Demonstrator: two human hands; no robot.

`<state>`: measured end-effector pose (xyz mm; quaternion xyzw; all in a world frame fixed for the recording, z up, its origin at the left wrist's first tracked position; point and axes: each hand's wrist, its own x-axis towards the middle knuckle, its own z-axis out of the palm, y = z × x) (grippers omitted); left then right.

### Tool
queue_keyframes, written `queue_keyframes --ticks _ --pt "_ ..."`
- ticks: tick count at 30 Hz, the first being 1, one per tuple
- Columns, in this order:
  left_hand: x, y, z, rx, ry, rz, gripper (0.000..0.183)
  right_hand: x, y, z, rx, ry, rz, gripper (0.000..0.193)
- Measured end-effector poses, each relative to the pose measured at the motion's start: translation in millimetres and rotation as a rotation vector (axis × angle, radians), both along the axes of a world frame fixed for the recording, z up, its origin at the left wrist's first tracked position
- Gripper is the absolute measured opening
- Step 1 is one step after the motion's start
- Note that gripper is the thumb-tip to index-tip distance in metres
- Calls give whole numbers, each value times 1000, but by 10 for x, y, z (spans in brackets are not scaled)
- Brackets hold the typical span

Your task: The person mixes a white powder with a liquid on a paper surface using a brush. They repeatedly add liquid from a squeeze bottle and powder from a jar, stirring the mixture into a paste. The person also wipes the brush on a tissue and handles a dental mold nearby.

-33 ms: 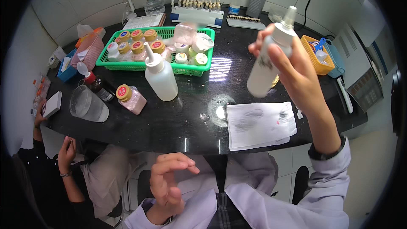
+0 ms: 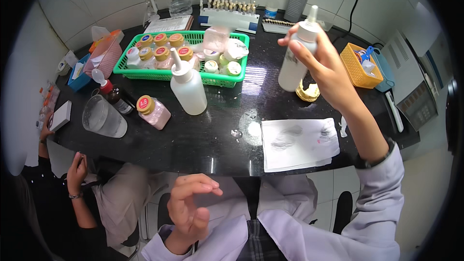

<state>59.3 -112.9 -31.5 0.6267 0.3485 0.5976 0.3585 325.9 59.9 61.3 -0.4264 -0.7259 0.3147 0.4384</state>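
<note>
My right hand (image 2: 328,70) is wrapped round a white squeeze bottle (image 2: 293,70) with a pointed nozzle, held nearly upright over the far right of the black table. Just beside its base sits a small yellowish dental cast (image 2: 308,92), partly hidden by my hand. My left hand (image 2: 188,208) hovers above my lap, fingers loosely curled and apart from the thumb, with nothing in it. A second white nozzle bottle (image 2: 189,92) stands in the middle of the table. Left of that is a jar of pink powder (image 2: 153,113) with a gold cap. Smudged white paper (image 2: 299,147) lies near the table's front edge.
A green basket (image 2: 222,81) of capped jars stands behind the bottle. At left are a clear cup (image 2: 104,118) and a dark bottle (image 2: 118,100) with its cap flipped up. A yellow basket (image 2: 357,75) is at right. A co-worker's hand (image 2: 76,171) shows at lower left.
My right hand and the bottle in it have shifted slightly left and away from me, bringing most of the yellowish cast into sight. My left hand has hardly moved.
</note>
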Motion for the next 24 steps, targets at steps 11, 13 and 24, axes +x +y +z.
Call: queue_keyframes --ticks 11,13,24 --pt "-278 217 -48 87 220 222 10 121 801 -475 88 -48 -137 48" --pt "-275 232 -56 76 241 246 11 124 701 -432 195 -135 -285 55" --pt "-511 565 141 -16 416 687 46 -140 -461 297 591 -242 28 41"
